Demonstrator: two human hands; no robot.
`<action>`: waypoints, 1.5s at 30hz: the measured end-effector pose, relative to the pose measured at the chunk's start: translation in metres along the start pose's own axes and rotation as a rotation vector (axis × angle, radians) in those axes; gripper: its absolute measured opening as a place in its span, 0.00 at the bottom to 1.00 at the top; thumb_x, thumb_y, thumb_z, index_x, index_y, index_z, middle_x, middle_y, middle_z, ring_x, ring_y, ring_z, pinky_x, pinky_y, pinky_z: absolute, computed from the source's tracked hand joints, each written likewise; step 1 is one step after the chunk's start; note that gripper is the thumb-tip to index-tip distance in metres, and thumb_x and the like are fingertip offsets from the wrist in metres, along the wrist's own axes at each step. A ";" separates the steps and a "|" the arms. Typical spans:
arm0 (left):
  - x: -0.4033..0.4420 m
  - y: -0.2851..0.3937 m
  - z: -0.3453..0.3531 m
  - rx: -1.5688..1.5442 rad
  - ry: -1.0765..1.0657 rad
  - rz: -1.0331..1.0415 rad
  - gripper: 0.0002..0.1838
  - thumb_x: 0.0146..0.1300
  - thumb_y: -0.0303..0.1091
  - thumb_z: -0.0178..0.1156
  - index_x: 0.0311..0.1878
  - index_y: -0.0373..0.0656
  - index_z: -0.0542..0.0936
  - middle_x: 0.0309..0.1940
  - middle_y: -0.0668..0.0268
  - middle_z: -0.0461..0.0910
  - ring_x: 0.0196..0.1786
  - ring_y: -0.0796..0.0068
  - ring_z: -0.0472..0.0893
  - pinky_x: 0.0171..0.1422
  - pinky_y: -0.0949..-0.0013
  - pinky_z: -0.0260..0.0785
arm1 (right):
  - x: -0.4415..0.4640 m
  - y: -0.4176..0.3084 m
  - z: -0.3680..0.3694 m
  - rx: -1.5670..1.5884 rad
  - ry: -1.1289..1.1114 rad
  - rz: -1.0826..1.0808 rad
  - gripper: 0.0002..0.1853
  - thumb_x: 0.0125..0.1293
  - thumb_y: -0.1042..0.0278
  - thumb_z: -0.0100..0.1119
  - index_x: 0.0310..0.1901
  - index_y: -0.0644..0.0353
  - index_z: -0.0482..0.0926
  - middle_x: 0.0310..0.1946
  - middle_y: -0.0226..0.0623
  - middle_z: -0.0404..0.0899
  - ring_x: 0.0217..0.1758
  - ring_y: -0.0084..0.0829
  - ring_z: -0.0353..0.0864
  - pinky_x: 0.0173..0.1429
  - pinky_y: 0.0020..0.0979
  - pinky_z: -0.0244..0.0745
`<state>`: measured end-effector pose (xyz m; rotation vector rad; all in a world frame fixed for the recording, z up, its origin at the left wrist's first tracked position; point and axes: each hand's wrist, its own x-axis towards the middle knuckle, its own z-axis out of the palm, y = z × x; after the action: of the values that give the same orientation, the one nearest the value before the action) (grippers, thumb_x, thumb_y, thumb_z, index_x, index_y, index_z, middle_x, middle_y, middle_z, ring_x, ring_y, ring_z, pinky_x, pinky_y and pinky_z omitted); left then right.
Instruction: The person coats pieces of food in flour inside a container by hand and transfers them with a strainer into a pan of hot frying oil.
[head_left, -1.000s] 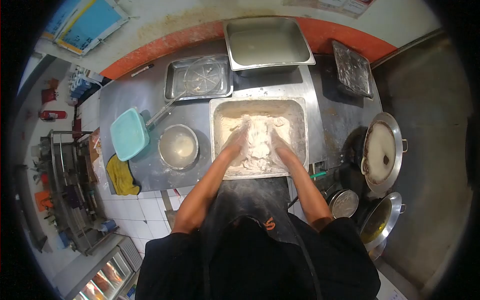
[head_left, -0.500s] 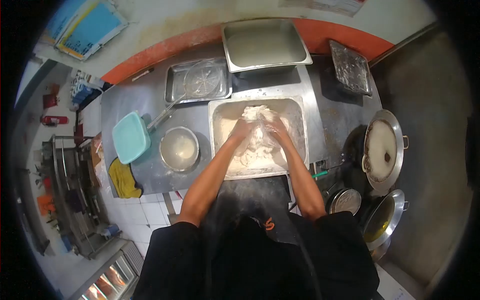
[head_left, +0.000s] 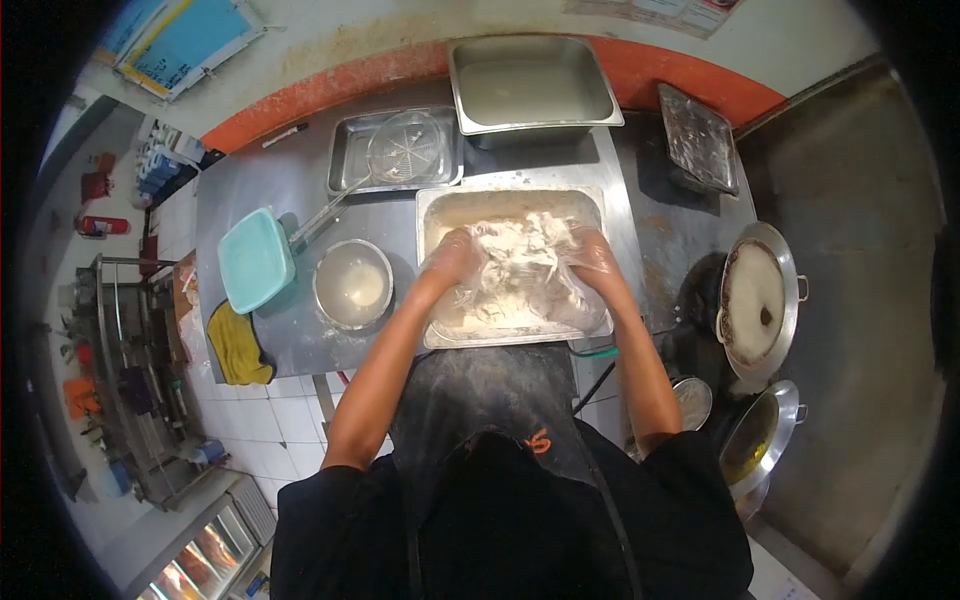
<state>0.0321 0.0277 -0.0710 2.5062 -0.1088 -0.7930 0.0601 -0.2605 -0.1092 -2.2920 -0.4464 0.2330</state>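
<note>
A steel pan (head_left: 432,338) holds white flour and a heap of flour-coated pieces (head_left: 520,250); what is under the coating I cannot make out. My left hand (head_left: 455,258), in a clear plastic glove, curls against the heap's left side. On the opposite side my right hand (head_left: 593,256), gloved the same way, has its fingers bent around floured pieces. Both hands are inside the pan, apart from each other, with the heap between them. Flour partly hides the fingertips.
Left of the pan stand a steel bowl (head_left: 335,306) with pale liquid and a turquoise basin (head_left: 240,262). A wire strainer (head_left: 405,147) lies over a shallow tray (head_left: 350,130). Behind is a deep steel pan (head_left: 535,85). Woks with foaming oil (head_left: 755,300) and yellowish oil (head_left: 752,445) sit right.
My hands have moved apart, from close together over the heap's far middle to its left and right sides. The floured pieces between them are now spread wider.
</note>
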 end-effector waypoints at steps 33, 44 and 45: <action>-0.073 0.089 0.078 -0.614 0.593 0.732 0.03 0.57 0.27 0.61 0.35 0.40 0.81 0.28 0.65 0.81 0.31 0.72 0.80 0.37 0.68 0.72 | -0.037 -0.069 0.032 1.240 0.089 0.783 0.25 0.72 0.59 0.44 0.66 0.60 0.61 0.60 0.42 0.68 0.61 0.38 0.69 0.63 0.37 0.68; -0.075 0.086 0.073 -0.222 0.489 1.009 0.11 0.59 0.35 0.62 0.38 0.37 0.79 0.30 0.63 0.81 0.32 0.75 0.77 0.39 0.69 0.72 | -0.043 -0.062 0.051 1.106 0.158 0.751 0.23 0.72 0.58 0.43 0.64 0.60 0.64 0.57 0.42 0.70 0.57 0.36 0.71 0.61 0.35 0.69; -0.075 0.083 0.068 -0.607 0.229 0.906 0.11 0.59 0.36 0.61 0.38 0.37 0.79 0.31 0.62 0.81 0.32 0.75 0.78 0.39 0.69 0.72 | -0.043 -0.060 0.052 1.084 0.155 0.748 0.23 0.72 0.58 0.42 0.64 0.60 0.64 0.57 0.42 0.70 0.57 0.35 0.71 0.61 0.35 0.69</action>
<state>-0.0615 -0.0575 -0.0392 1.6721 -0.7366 -0.1156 -0.0097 -0.2045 -0.0997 -1.2779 0.5451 0.5045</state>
